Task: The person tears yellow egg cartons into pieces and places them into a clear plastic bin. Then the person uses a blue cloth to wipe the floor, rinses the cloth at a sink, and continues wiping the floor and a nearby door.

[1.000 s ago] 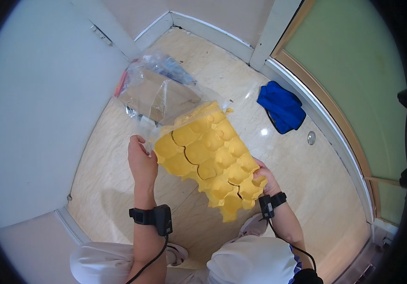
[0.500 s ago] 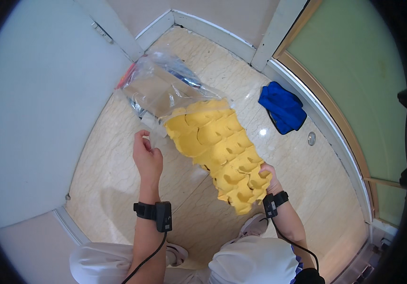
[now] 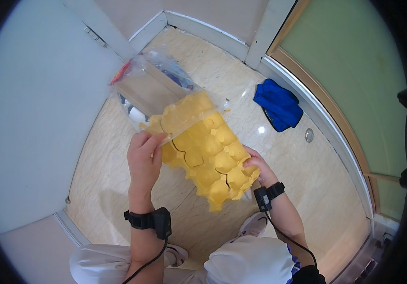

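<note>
A yellow egg tray, bumpy and seemingly torn or cracked along dark lines, slants across the middle with its far end inside a clear plastic bag. Brown cardboard shows through the bag, along with a red piece and other items too blurred to name. At the near right end of the tray, my right hand grips it, thumb on top and fingers partly hidden beneath. My left hand pinches the bag's mouth edge, which lies over the tray's left side.
On the marble-patterned floor a blue cloth item lies at right, with a round metal drain cover beside it. A white door stands at left, a wood-framed green panel at right.
My left hand has closed on the bag's edge. The tray has tilted, and its far end sits deeper in the bag. My right hand has shifted slightly up and left with it.
</note>
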`<state>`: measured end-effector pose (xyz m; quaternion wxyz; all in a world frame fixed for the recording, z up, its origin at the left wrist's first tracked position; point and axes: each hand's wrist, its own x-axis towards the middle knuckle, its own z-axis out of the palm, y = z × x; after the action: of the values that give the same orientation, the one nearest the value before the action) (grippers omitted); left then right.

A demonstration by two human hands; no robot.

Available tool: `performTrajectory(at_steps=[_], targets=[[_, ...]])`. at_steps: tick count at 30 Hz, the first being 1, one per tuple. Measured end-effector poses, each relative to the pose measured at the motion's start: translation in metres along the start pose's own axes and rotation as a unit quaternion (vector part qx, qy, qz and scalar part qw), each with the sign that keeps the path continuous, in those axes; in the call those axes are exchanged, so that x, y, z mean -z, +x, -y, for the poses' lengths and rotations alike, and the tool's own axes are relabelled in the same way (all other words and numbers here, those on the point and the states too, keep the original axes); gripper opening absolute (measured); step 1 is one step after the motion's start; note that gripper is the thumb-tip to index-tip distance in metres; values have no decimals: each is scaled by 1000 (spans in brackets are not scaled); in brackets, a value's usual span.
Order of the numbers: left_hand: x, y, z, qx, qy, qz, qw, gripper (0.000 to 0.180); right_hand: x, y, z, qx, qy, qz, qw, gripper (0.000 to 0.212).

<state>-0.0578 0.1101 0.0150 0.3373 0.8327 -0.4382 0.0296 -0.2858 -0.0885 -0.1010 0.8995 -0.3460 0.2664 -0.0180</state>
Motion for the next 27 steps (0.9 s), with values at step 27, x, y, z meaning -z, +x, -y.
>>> performTrajectory(at_steps=[27], targets=[[-15,28,-43,93,78,-61,991,58,-30,29,7,0,-114,75,991,64]])
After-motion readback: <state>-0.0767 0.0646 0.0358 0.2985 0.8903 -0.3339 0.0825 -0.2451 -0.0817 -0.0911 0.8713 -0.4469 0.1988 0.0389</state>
